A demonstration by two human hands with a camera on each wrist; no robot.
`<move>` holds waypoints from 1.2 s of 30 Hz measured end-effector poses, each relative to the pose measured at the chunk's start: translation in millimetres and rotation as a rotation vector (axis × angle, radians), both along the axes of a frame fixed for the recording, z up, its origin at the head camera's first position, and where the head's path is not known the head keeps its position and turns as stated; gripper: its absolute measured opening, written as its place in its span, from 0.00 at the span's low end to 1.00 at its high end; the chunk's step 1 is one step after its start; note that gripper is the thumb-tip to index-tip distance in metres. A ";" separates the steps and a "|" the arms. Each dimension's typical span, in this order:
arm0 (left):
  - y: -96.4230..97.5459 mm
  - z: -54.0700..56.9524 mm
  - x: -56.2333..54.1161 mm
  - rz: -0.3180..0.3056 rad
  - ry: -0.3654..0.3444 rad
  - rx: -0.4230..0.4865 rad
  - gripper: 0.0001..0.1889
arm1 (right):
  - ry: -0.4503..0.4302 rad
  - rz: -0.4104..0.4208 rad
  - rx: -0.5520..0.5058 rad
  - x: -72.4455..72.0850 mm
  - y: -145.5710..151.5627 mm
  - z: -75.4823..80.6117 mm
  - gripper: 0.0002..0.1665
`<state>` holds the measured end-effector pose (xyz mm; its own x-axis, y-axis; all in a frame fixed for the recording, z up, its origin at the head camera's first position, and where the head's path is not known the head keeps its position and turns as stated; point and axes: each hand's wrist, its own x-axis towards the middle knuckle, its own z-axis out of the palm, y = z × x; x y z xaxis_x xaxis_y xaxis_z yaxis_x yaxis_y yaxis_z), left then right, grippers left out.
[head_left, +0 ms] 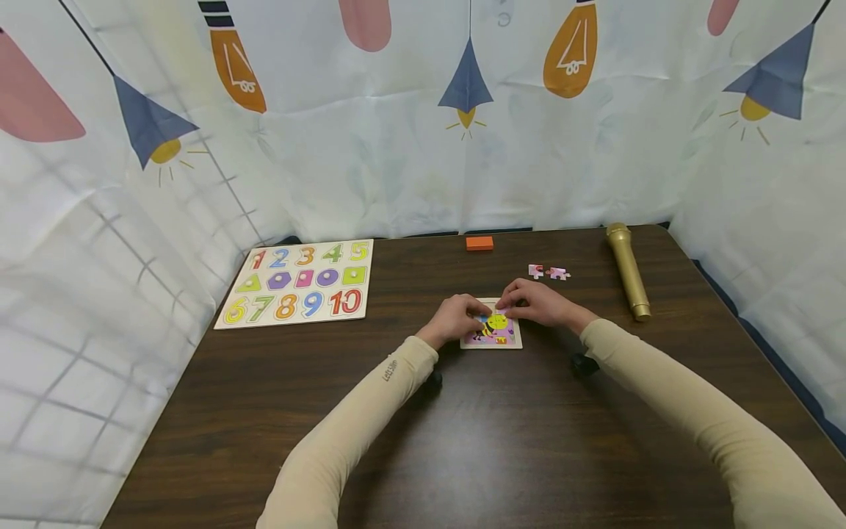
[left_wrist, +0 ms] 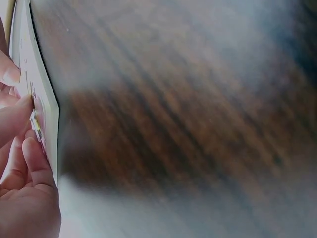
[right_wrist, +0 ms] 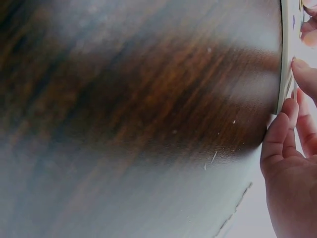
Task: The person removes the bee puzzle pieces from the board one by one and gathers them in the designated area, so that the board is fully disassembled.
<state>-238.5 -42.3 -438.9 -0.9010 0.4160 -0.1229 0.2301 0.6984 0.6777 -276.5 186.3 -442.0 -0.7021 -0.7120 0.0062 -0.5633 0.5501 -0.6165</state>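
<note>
Cream fabric sleeves (head_left: 353,422) lay nearest, angled inward over the dark-brown wood-grain desk (head_left: 502,433). Between the two hands sat a square, pale-framed jigsaw (head_left: 499,333) with a yellow bee. Fingers bent, the left hand (head_left: 454,320) touched its left side and the right hand (head_left: 538,303) its upper right; I could not tell whether either pinched a piece. Two loose pink jigsaw pieces (head_left: 558,274) lay side by side just beyond the right hand, the nearer one.
</note>
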 end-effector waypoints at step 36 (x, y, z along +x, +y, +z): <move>-0.3 0.2 0.2 0.015 -0.032 0.013 0.14 | 0.048 -0.383 -0.013 -27.2 89.9 1.4 0.17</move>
<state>-238.3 -42.6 -438.7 -0.9029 0.4043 -0.1460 0.1979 0.6926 0.6936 -303.8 276.2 -440.6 -0.9158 -0.3982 0.0526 -0.3470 0.7184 -0.6029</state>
